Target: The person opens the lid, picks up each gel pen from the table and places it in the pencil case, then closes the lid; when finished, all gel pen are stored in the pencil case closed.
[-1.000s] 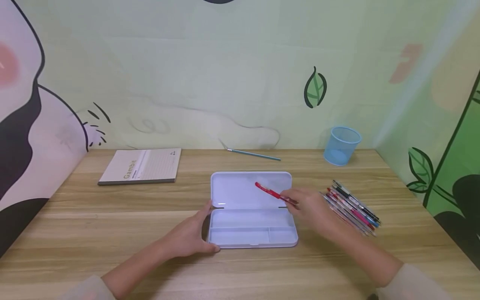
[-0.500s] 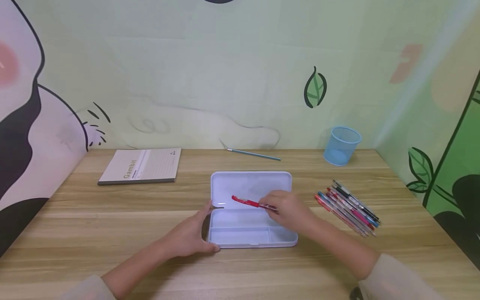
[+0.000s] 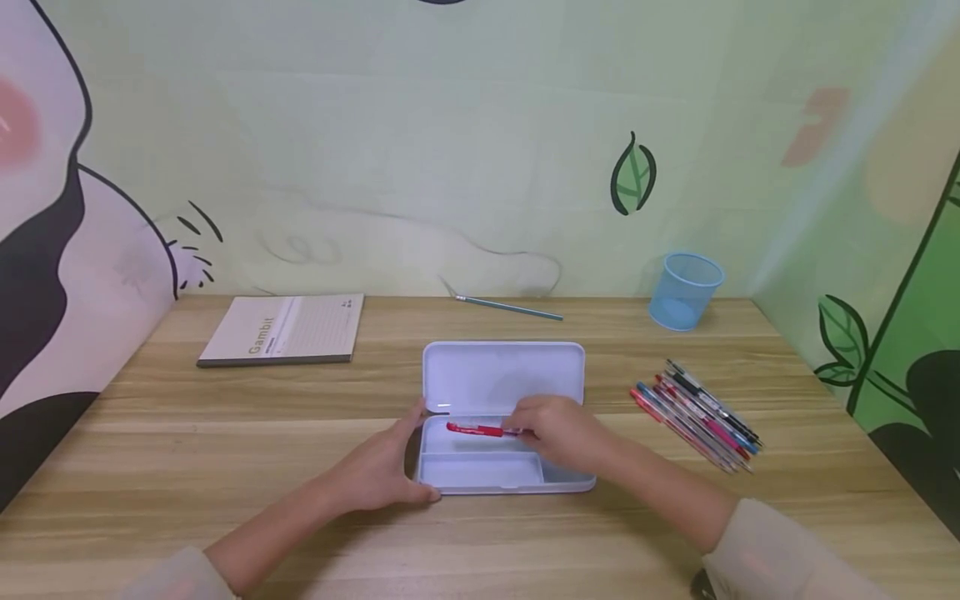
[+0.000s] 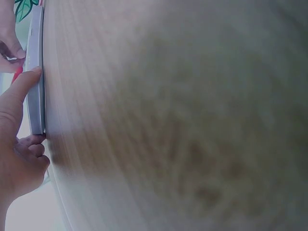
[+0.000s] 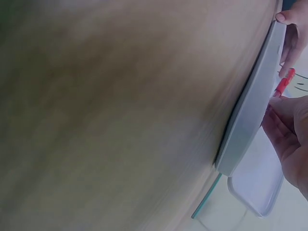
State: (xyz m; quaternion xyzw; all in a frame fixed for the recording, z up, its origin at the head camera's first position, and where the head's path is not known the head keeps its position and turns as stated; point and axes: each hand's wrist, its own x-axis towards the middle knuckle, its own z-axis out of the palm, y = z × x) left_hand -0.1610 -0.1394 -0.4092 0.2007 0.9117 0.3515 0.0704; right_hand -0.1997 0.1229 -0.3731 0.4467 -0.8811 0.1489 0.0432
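A white pencil case (image 3: 480, 475) lies on the table with its lid (image 3: 502, 375) folded back. My left hand (image 3: 378, 471) holds the case's left end, thumb at the front corner and fingers along the side toward the hinge. In the left wrist view the left thumb (image 4: 24, 86) presses the front wall. Between thumb and fingers, my right hand (image 3: 562, 429) pinches a red pen (image 3: 476, 430) over the long rear compartment. The pen lies roughly level, its red cap pointing left; its other end is hidden by the hand. In the right wrist view the red pen (image 5: 284, 84) shows beyond the fingertips.
Several pens (image 3: 701, 417) lie in a bunch to the right of the case. Behind it are a blue pencil (image 3: 510, 308) by the wall and a blue mesh cup (image 3: 684, 293) at back right. A notebook (image 3: 281, 329) sits at back left.
My right hand has carried the red pen left and down, from over the lid's right part to over the rear compartment. My left hand has stayed on the case.
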